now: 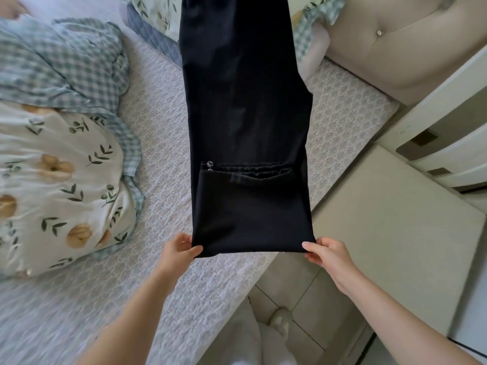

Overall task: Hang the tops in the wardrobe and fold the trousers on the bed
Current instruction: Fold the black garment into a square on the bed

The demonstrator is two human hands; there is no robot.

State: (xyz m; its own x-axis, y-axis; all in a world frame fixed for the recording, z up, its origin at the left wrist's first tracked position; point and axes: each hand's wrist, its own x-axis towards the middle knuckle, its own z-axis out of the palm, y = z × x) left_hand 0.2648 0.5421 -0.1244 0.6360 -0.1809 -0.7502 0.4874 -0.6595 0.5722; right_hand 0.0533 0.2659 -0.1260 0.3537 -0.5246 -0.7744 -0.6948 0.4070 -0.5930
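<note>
The bed (158, 127) wears a pale patterned cover, with a flowered duvet (52, 180) edged in blue check heaped on the left, a padded headboard (395, 48) at the far right and a cream bedside table (395, 206) close against the right side. The black trousers (245, 101) lie lengthwise down the middle of the bed, legs together, running from the near edge away towards the pillows (155, 11). The near end is already doubled over, so the waistband (245, 169) rests partway up the legs. The left hand (181, 248) pinches the near left corner of that fold between thumb and fingers, and the right hand (324, 252) pinches the near right corner the same way, about at the bed's edge. I'd say this is the trouser-folding step, partway through: one fold made, the long legs not yet taken in. The next move seems to call for lifting both corners level and carrying the folded edge away up the legs, keeping the cloth taut so the layers stay square.
</note>
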